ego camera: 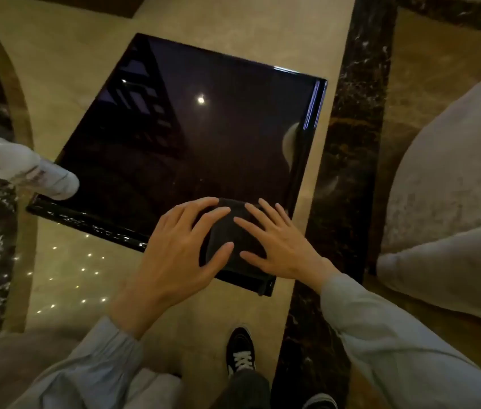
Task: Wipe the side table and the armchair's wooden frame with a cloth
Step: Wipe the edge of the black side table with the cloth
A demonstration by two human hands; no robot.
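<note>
A square side table (pixel 192 137) with a glossy black top stands on the marble floor in front of me. A dark folded cloth (pixel 230 240) lies on its near right corner. My left hand (pixel 180 258) rests flat on the cloth's left side, fingers spread. On the cloth's right side my right hand (pixel 277 243) presses down flat, fingers also spread. A grey upholstered armchair (pixel 455 196) stands to the right of the table; no wooden frame shows.
A white spray bottle (pixel 26 166) pokes in from the left, its end over the table's left corner. Beige and dark marble floor (pixel 348 160) surrounds the table. My black sneaker (pixel 240 349) stands just in front of the table. Another grey cushion (pixel 12 364) fills the lower left.
</note>
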